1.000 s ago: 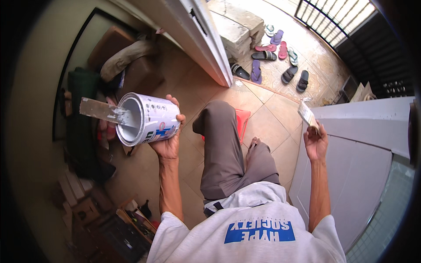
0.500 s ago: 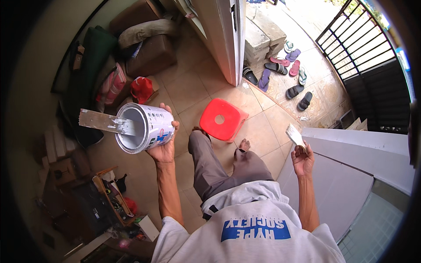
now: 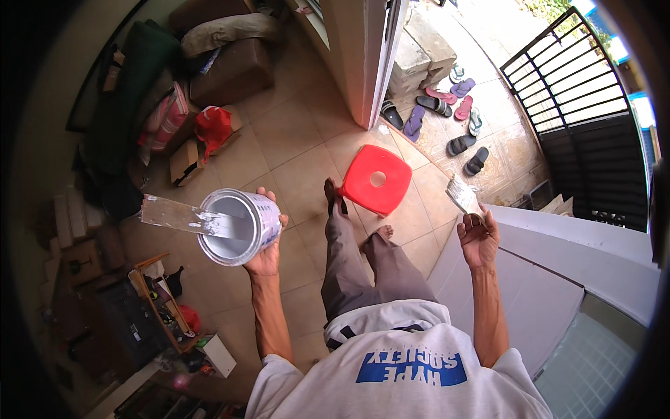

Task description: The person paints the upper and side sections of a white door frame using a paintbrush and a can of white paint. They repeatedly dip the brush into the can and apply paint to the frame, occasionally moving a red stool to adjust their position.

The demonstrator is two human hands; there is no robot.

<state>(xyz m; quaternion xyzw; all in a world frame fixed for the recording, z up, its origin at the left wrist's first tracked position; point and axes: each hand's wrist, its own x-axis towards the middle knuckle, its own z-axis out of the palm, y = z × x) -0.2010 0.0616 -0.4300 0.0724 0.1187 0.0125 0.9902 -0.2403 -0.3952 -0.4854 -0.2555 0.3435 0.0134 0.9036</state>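
Left hand (image 3: 264,261) clamped round paint can (image 3: 266,218), wooden stick (image 3: 173,214) jutting left from mouth — paintbrush (image 3: 462,194) well apart rightward, gripped in right hand (image 3: 480,243), bristles angled forward-left.

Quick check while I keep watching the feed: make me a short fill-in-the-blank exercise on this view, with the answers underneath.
1. The left hand holds the can, while the brush is in the ____.
2. The stick juts from the can toward the picture's ____ edge.
3. The stool is coloured ____.
4. The gate is coloured ____.

Missing words: right hand; left; red; black.
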